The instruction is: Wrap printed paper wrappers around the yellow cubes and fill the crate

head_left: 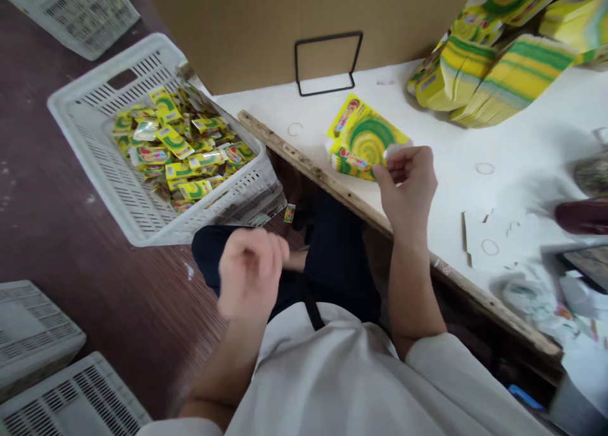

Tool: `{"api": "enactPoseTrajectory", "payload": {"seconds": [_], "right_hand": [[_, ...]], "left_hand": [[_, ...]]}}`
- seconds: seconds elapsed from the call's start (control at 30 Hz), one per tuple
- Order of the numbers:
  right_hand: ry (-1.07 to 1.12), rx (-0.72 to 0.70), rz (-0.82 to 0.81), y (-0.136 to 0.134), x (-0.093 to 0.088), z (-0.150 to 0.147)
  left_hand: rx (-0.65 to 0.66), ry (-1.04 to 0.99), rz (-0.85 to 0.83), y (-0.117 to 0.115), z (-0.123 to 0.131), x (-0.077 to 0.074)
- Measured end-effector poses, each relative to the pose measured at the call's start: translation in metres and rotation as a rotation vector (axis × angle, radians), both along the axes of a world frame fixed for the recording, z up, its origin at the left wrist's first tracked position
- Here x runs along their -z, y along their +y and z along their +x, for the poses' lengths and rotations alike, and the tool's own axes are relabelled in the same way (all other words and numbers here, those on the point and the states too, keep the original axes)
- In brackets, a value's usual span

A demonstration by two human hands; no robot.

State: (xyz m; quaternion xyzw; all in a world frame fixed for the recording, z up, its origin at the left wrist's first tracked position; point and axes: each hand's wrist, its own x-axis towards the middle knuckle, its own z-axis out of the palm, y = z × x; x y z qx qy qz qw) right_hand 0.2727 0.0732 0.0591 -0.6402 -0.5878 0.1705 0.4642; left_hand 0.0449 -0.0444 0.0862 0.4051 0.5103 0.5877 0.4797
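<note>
A flat, folded yellow-and-green printed carton (pixel 363 138) lies on the white tabletop, with a green swirl and red lettering on its face. My right hand (pixel 411 185) pinches its lower right edge between thumb and fingers. Away from the table, my left hand (pixel 251 271) is raised over my lap with its fingers curled in. Motion blurs it, and whatever it may hold is hidden. Beyond it stands a white plastic crate (pixel 109 189) holding many small yellow-green packets (pixel 175 141).
A large cardboard box (pixel 247 18) stands at the table's back, behind a black wire stand (pixel 327 94). Stacks of flat cartons (pixel 517 75) lie at the right. Wood trims the table edge (pixel 323 176). More crates (pixel 71 398) sit on the floor.
</note>
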Motion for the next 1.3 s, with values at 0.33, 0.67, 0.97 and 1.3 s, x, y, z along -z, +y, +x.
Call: {"api": "enactPoseTrajectory", "payload": {"seconds": [0.33, 0.67, 0.97, 1.3], "right_hand": [[0.463, -0.758, -0.359, -0.089, 0.016, -0.119], [0.487, -0.704, -0.414, -0.083, 0.023, -0.118], [0.639, -0.665, -0.422, -0.082, 0.025, -0.114], [0.619, -0.552, -0.381, -0.071, 0.021, -0.107]], "left_hand": [[-0.172, -0.23, 0.147, 0.039, -0.017, 0.036], [-0.364, -0.17, 0.019, 0.04, -0.019, 0.052], [-0.315, -0.108, -0.063, 0.034, 0.009, 0.058], [-0.357, -0.167, -0.054, 0.028, 0.016, 0.058]]}}
